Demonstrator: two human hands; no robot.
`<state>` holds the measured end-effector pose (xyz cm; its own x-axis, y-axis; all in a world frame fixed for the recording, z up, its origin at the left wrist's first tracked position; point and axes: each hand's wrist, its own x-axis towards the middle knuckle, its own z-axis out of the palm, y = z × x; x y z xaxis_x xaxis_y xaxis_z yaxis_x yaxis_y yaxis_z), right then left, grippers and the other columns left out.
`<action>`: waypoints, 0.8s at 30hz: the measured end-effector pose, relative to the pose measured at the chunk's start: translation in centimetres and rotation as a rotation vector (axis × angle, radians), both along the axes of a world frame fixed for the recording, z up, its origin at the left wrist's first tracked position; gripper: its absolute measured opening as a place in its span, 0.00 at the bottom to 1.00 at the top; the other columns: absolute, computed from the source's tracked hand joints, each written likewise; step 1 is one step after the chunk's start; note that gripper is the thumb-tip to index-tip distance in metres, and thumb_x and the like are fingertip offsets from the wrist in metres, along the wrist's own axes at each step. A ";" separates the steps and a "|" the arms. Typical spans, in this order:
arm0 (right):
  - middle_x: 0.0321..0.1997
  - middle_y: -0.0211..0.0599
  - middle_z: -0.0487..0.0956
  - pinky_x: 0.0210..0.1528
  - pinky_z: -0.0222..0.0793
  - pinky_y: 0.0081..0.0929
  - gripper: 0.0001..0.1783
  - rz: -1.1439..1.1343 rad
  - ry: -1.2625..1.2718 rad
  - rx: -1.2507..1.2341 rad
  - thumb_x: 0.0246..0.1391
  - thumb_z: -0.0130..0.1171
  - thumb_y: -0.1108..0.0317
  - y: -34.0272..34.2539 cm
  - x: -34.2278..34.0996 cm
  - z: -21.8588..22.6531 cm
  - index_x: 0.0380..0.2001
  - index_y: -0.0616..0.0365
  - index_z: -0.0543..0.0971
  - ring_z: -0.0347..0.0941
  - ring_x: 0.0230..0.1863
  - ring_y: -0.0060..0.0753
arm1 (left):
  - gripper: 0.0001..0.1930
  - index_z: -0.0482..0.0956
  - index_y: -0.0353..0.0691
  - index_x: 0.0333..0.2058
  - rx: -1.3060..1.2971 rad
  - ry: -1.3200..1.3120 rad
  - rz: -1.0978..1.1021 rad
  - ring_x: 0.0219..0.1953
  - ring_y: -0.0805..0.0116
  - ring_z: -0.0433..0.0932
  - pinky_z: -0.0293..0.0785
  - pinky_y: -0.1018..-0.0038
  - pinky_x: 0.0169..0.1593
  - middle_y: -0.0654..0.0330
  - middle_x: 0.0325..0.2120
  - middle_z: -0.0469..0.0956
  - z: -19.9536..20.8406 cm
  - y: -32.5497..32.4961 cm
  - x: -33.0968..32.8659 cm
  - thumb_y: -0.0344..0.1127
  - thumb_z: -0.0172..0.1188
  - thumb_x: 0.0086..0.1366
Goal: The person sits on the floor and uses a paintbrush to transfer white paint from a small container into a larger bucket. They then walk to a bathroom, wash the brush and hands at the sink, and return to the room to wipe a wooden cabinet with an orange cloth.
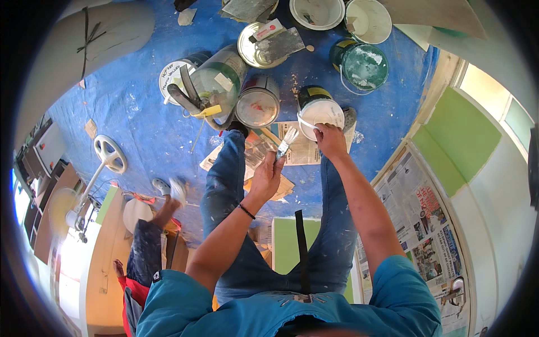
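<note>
My left hand [265,177] is closed round a paintbrush [288,141], its pale bristles pointing up and to the right. My right hand [331,140] is closed at the near edge of a dark paint bucket with a white lid [324,112]. Its fingers pinch what looks like the bucket's white handle [306,122]; the fingertips are partly hidden. Newspaper [300,154] lies on the floor beneath the bucket and brush. Just left of the bucket stands a paint can [258,106] with a stained lid.
A blue sheet [157,129] covers the floor. A large clear container with a dark hose [216,84] stands ahead on the left. Beyond are a green-lidded bucket [365,66], white tubs [368,21] and a scraper blade [282,45]. Another person's leg [163,216] shows at left, near a fan [67,210].
</note>
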<state>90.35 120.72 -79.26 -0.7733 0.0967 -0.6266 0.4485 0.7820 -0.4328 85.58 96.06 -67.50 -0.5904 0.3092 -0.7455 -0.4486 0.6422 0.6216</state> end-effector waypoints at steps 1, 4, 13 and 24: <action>0.39 0.43 0.84 0.56 0.70 0.49 0.12 0.014 -0.021 -0.001 0.65 0.60 0.60 0.1 0.3 -0.2 0.45 0.52 0.85 0.80 0.46 0.50 | 0.13 0.67 0.37 0.48 -0.003 0.031 0.013 0.38 0.27 0.76 0.69 0.44 0.38 0.36 0.31 0.77 0.0 0.0 0.1 0.42 0.52 0.79; 0.42 0.42 0.85 0.58 0.69 0.49 0.13 0.022 -0.039 0.034 0.64 0.61 0.59 0.3 1.5 -0.5 0.45 0.52 0.86 0.79 0.49 0.49 | 0.13 0.68 0.37 0.47 -0.004 0.063 0.028 0.36 0.28 0.76 0.69 0.44 0.37 0.37 0.29 0.76 -0.1 0.1 0.3 0.42 0.52 0.79; 0.48 0.42 0.79 0.62 0.68 0.48 0.14 -0.197 -0.087 0.009 0.56 0.72 0.61 -0.7 4.6 0.0 0.43 0.54 0.88 0.74 0.55 0.51 | 0.15 0.68 0.36 0.45 -0.060 0.010 0.032 0.32 0.31 0.77 0.69 0.47 0.34 0.39 0.26 0.76 0.3 0.5 0.0 0.45 0.52 0.80; 0.61 0.46 0.75 0.65 0.67 0.48 0.38 -0.318 0.188 0.264 0.49 0.76 0.64 3.6 -0.6 -6.0 0.65 0.45 0.76 0.69 0.63 0.56 | 0.15 0.66 0.36 0.42 -0.060 0.073 0.034 0.30 0.34 0.75 0.67 0.48 0.33 0.40 0.24 0.73 -0.7 -0.2 0.2 0.44 0.49 0.81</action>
<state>89.74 124.36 -85.22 -0.7772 0.4854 -0.4004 0.6171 0.7124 -0.3343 85.82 95.90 -68.22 -0.6532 0.2437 -0.7170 -0.4260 0.6645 0.6140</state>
